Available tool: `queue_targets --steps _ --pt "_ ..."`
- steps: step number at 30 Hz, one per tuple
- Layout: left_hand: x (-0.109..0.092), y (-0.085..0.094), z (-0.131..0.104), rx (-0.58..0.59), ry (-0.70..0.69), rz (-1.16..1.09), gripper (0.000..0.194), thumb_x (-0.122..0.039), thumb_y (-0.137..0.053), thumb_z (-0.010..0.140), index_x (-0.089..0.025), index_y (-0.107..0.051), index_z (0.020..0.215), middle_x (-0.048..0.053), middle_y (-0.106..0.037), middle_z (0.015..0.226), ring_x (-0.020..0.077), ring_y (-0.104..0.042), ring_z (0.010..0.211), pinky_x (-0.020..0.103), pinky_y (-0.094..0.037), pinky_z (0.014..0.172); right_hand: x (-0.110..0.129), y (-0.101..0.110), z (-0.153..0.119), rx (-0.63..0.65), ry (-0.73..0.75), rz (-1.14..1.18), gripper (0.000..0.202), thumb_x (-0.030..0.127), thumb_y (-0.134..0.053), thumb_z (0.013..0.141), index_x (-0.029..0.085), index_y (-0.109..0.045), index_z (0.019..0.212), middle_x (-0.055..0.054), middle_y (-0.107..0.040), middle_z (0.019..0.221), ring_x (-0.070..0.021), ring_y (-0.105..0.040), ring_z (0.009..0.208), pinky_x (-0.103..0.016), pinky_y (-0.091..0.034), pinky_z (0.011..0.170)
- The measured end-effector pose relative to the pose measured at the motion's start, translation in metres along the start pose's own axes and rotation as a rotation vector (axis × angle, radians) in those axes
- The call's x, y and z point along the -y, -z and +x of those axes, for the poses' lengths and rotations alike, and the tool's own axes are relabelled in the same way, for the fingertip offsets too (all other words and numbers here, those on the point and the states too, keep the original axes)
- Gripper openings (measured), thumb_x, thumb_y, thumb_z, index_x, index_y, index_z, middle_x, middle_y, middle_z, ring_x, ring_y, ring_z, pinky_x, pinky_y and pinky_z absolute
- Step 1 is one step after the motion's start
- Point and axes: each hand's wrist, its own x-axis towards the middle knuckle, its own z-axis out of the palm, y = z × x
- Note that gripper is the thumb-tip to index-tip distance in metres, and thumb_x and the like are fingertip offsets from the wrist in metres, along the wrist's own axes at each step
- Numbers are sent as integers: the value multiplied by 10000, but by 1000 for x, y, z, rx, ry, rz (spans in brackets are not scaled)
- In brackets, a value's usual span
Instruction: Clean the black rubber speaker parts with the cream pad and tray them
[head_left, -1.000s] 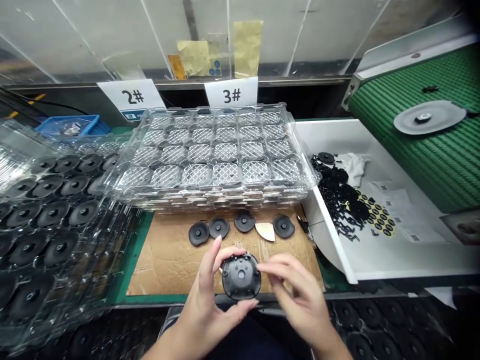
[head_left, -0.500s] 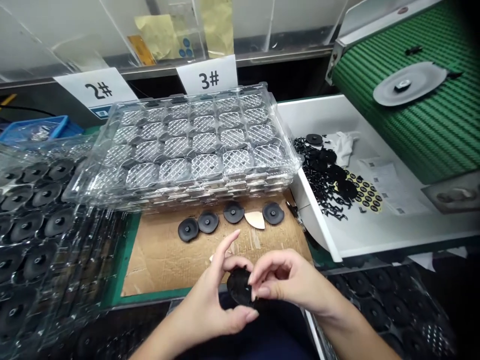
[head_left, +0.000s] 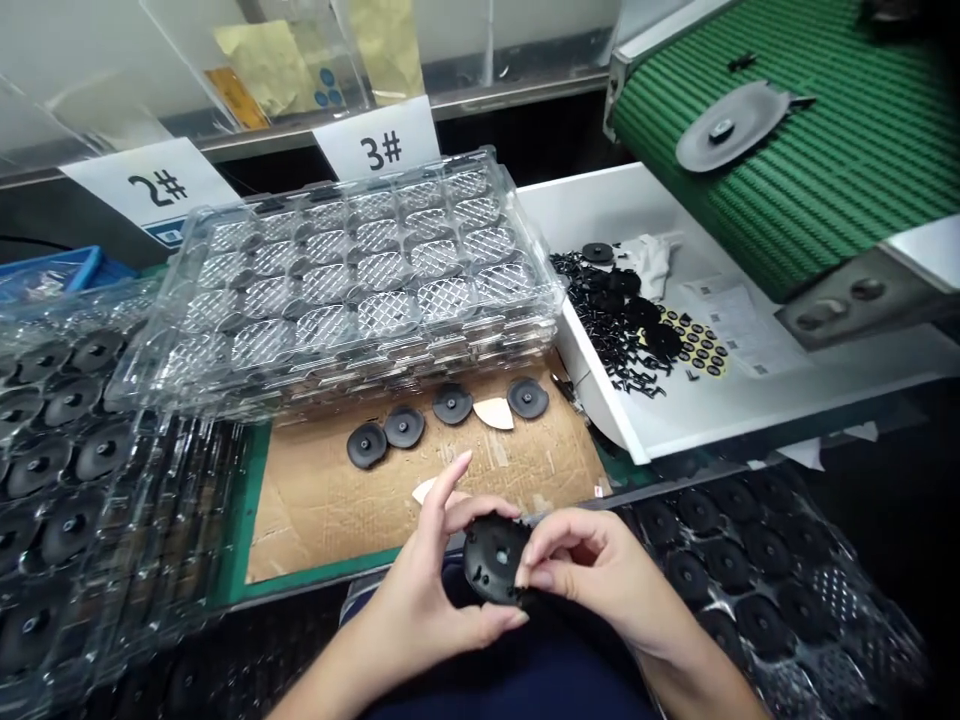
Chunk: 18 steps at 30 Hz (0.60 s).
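The black disc [head_left: 486, 558], clamped by the left hand [head_left: 424, 590], could be tipped loose if pressed hard by the right hand [head_left: 604, 575], pinched together at its rim.

left grip [head_left: 429, 580] curved wide, right grip [head_left: 600, 575] pinched

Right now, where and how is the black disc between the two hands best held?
Probably grip the black disc by its outer rim, coming from the left: the left hand spans it that way, thumb near the lower edge, fingers along the upper. That leaves most of its round face uncovered. The right hand has its fingertips at the right edge, so that side looks taken.
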Motion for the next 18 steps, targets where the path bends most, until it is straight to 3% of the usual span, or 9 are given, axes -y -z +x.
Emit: queue_targets --steps 4,6,10,13,15,18 --pt "-8 -7 -9 19 -35 52 1004 -180 -695 681 -400 33 1336 36 -530 1195 208 -468 1135 378 -298 994 -16 7 -23 -87 143 -2 98 294 -664 759 202 -651 789 21 -607 604 -102 -562 585 -216 -439 591" --pt "-12 -10 -15 15 -63 104 1009 -157 -692 681 -407 34 1337 31 -542 1194 211 -475 1128 389 -300 992 -21 12 -37 -143 224 -52 75 278 -620 796 212 -645 822 8 -592 696 -101 -537 621 -216 -422 596" --pt "-13 -24 -29 -44 -133 151 1004 -168 -714 656 -416 -26 1344 17 -572 1188 213 -489 1117 383 -276 1000 -24 16 -63 -156 441 -439 173 249 -594 814 255 -639 980 -23 -554 900 -93 -477 616 -218 -408 556" --pt "-6 -41 -39 -74 -99 64 860 -296 -701 669 -388 -171 1340 27 -590 1184 236 -498 1127 378 -296 990 -28 7 -75 -162 620 -721 259 363 -592 812 239 -648 1032 -27 -597 805 -128 -533 682 -251 -445 622" --pt "5 -52 -47 0 -11 39 668 -413 -596 742 -360 -274 1324 34 -638 1118 238 -545 1071 378 -336 961 -36 5 -78 -265 668 -795 339 460 -491 854 189 -694 881 -24 -608 698 -130 -559 671 -254 -458 630" --pt "29 -63 -53 286 44 5 529 -516 -365 829 -351 -312 1329 54 -694 1016 205 -637 772 363 -463 779 -58 28 -86 -539 556 -820 448 463 -406 894 158 -667 696 -4 -589 620 -97 -558 592 -207 -453 547"
